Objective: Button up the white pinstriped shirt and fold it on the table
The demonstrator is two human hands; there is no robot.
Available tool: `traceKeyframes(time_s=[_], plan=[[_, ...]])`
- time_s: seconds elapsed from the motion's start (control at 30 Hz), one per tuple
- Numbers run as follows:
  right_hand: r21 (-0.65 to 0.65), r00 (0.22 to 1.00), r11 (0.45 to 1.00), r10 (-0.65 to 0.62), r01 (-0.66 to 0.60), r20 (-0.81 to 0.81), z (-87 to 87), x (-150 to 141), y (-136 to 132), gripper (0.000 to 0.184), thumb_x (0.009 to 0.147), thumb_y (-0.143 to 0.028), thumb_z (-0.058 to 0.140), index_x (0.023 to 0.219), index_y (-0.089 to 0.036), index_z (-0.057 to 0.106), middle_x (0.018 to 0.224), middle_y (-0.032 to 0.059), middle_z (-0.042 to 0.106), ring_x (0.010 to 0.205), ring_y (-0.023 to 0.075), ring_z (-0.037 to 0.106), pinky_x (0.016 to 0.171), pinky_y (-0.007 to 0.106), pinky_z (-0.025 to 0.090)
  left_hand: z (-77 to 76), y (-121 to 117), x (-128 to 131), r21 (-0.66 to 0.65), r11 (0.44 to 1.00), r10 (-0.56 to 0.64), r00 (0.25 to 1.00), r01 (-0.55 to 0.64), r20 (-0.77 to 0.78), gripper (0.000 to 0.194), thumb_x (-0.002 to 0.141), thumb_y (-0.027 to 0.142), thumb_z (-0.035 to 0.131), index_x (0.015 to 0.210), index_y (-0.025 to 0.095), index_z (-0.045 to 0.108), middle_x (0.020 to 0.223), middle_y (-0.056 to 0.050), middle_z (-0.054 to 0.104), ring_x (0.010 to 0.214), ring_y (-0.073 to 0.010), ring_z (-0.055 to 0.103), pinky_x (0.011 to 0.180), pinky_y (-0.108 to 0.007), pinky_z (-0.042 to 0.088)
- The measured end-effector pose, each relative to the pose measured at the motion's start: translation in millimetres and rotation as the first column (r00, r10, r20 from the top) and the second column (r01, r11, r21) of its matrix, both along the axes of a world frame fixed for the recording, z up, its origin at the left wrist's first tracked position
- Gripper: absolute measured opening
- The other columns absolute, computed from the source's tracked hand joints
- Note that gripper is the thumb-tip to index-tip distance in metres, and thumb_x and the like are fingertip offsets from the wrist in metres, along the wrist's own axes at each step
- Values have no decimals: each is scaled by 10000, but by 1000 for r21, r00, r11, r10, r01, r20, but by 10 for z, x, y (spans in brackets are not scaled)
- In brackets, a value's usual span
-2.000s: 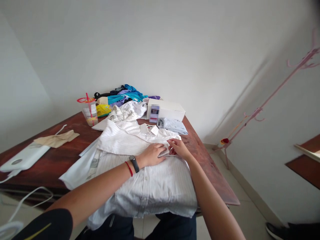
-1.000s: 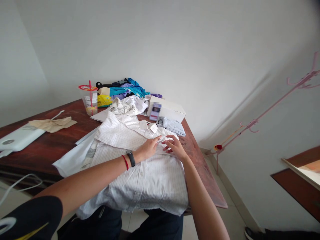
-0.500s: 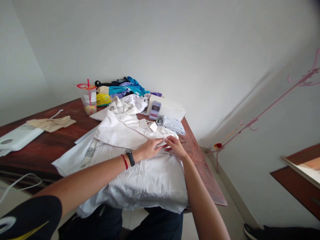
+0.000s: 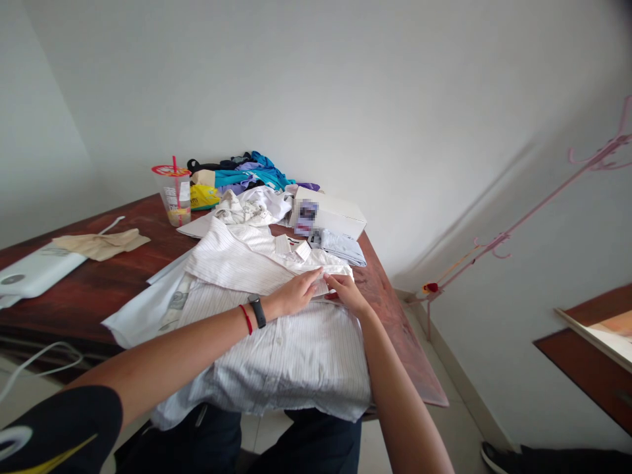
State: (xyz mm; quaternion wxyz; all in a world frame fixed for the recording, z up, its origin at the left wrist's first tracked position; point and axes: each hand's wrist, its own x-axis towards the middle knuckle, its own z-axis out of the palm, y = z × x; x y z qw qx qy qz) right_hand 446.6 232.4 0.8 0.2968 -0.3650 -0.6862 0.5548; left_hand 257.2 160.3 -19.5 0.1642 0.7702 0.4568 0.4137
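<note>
One sleeve's folded across the striped shirt (image 4: pixel 276 342); left hand (image 4: pixel 296 294) and right hand (image 4: pixel 345 293) pinch its cuff (image 4: pixel 328 280), body unfolded.

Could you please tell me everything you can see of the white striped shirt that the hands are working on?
The white striped shirt is a light woven garment with fine grey pinstripes, a collar with a label at the far end, and a buttoned front. It lies flat on the dark wooden table, its near hem hanging over the edge. One side is folded across the chest. The left hand and right hand both press on this fold near the collar. Other white garments lie beside it.
</note>
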Motion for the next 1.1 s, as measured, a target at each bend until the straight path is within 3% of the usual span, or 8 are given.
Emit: traceKeyframes(time_s=[0.1,0.2,0.47,0.63,0.8,1.1], plan=[[12,999,999,45,-45,22,-23,4,13,463,797,-640,735,778,-177,713,621,-32,494,543,95,430,484,228,428,-74,30,-21,12,1000,-22,1000,22,6,742,944,107,514,1621,205,228,1575,-154,471,1428,-254,495,1180,-453,425],[24,996,996,81,-82,38,-40,16,22,407,793,-559,766,943,-181,774,608,-43,512,509,82,405,459,222,354,-124,54,-39,-16,1000,15,1000,-14,18,858,902,93,557,1639,234,138,1520,-157,526,1332,-257,584,1125,-457,473],[56,997,997,50,-53,60,-52,7,30,369,775,-497,769,988,-195,770,576,-39,542,476,95,409,440,236,317,-58,34,-47,10,997,70,997,-70,11,691,883,88,614,1520,216,378,1337,-118,635,1207,-260,640,1063,-422,510],[90,999,995,36,-38,20,-58,-3,44,297,795,-461,729,935,-201,769,665,-6,605,558,117,483,507,248,412,-41,40,-60,30,993,119,992,-118,-39,400,846,77,656,1222,204,605,1189,-93,666,1115,-265,656,983,-410,533],[105,996,992,78,-72,-50,-32,3,39,246,784,-419,726,940,-230,745,835,17,677,701,161,591,665,312,525,1,31,-54,22,986,169,984,-168,-50,293,856,98,669,1130,194,623,1112,-85,678,1029,-250,667,927,-396,541],[61,990,994,93,-87,-103,-42,-6,42,254,777,-419,764,892,-237,630,785,-24,625,662,131,556,632,271,504,9,71,-57,-25,980,194,980,-195,-45,203,904,190,668,1104,187,704,1102,-94,727,1015,-253,693,921,-373,544]])
